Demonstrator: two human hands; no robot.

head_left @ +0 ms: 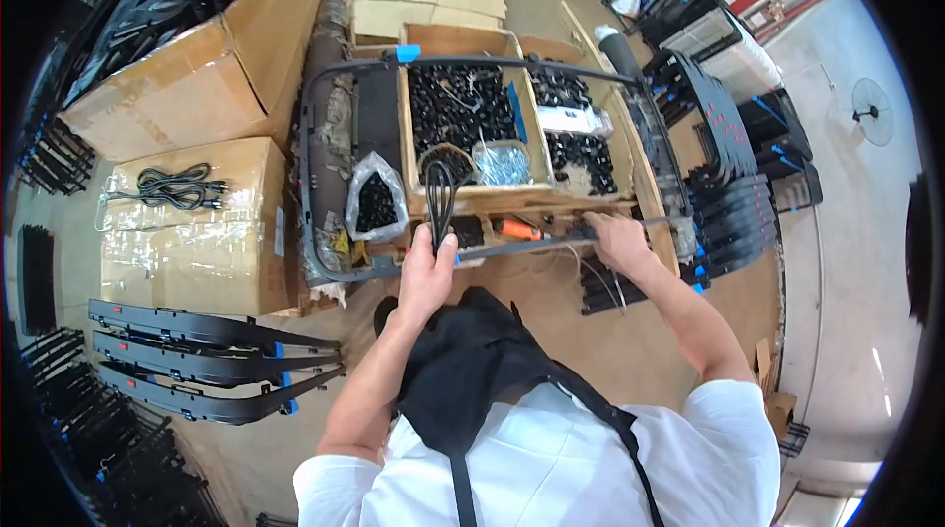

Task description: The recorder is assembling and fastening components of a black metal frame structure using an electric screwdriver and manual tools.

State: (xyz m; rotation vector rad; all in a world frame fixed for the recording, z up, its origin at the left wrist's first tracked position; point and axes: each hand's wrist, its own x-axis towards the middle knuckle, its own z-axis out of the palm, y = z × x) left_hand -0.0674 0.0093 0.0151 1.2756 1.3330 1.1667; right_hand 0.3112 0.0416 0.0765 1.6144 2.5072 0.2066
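My left hand [427, 276] is closed around a looped bundle of black cable [440, 194], which stands up above the fingers. A large black frame with rounded corners [384, 271] lies across the workbench, and both hands are at its near bar. My right hand [622, 244] reaches to the bench's front compartment with bent fingers. Dark small parts lie at its fingertips; what it grips, if anything, is hidden. Left of that hand lies an orange-handled tool [520, 230]. Beyond is a wooden bin [405, 124] of small black parts, with a bag of silvery screws [502, 163].
A clear bag of black pieces [377, 200] sits left of the bin. Coiled black cables [175, 186] lie on a taped carton [197, 251]. Black curved panels [197, 365] are stacked at the lower left; more black frames [728, 124] stand on the right.
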